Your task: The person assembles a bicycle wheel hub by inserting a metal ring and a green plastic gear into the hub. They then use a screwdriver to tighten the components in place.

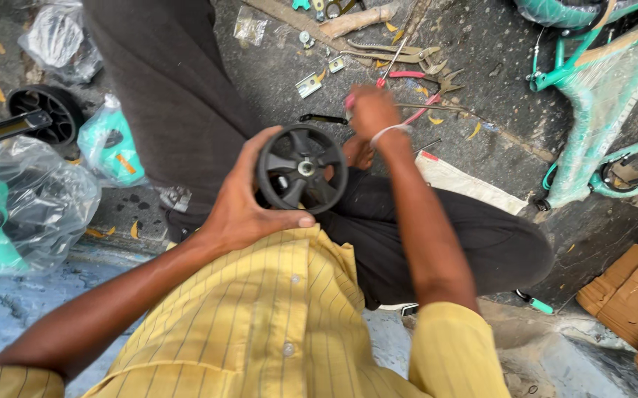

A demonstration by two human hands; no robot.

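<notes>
My left hand [242, 203] grips a small black plastic spoked wheel [302, 168] and holds it above my lap. My right hand [371, 112] reaches forward to the ground and closes around a tool with a pink-red handle [350, 101]; most of that tool is hidden by the fingers. A white band circles my right wrist. I sit cross-legged in dark trousers and a yellow striped shirt.
Pliers and metal tools [422, 63] lie on the dark ground ahead, beside small brackets [309, 85]. A teal bicycle frame [599, 96] in plastic wrap stands right. Another black wheel [48, 110] and bagged teal parts [9, 206] lie left. Cardboard [636, 295] sits lower right.
</notes>
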